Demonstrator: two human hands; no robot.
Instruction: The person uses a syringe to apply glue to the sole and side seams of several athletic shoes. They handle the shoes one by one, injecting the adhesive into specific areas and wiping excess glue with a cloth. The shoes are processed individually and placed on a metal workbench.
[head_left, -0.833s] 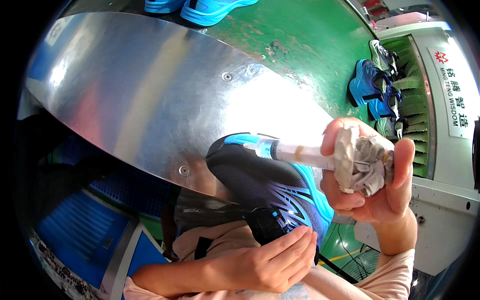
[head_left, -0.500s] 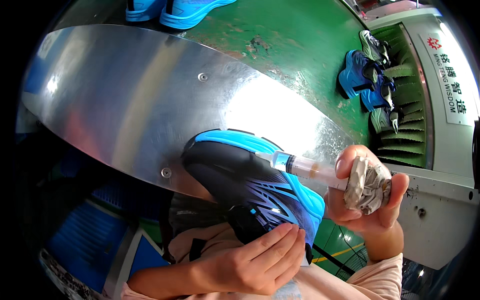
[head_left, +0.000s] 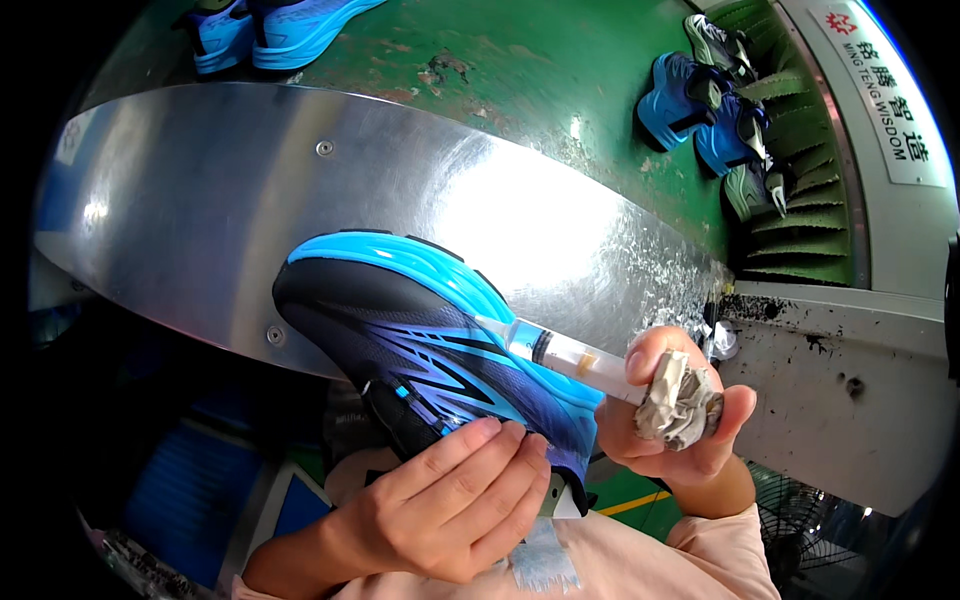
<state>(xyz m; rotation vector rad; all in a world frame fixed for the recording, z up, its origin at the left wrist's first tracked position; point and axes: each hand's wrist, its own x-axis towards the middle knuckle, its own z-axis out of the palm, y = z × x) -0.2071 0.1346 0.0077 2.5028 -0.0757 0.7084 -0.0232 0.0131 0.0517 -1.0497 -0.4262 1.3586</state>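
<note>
A black, purple and blue sports shoe (head_left: 430,340) is tilted over the metal ledge, its bright blue sole toward the far side. My left hand (head_left: 455,495) is closed on the shoe's upper near the lacing, fingers together over its edge; the thumb is hidden. In my right hand (head_left: 670,400) is a clear syringe (head_left: 580,362), held at its rear end, where a crumpled greyish wrapping (head_left: 682,402) covers the plunger end. The syringe's narrow tip reaches the seam between the upper and the blue sole, touching or almost touching it.
A polished metal ledge (head_left: 220,210) with screws crosses in front of me. Beyond it runs a green conveyor surface (head_left: 520,90), with blue shoes (head_left: 310,35) at the far left and several shoes (head_left: 680,100) by the green strip curtain (head_left: 815,180) of a white machine at right.
The shoe, both hands and the syringe have shifted left in the view. The syringe tip now sits closer to the sole seam, and more of the shoe's side faces up.
</note>
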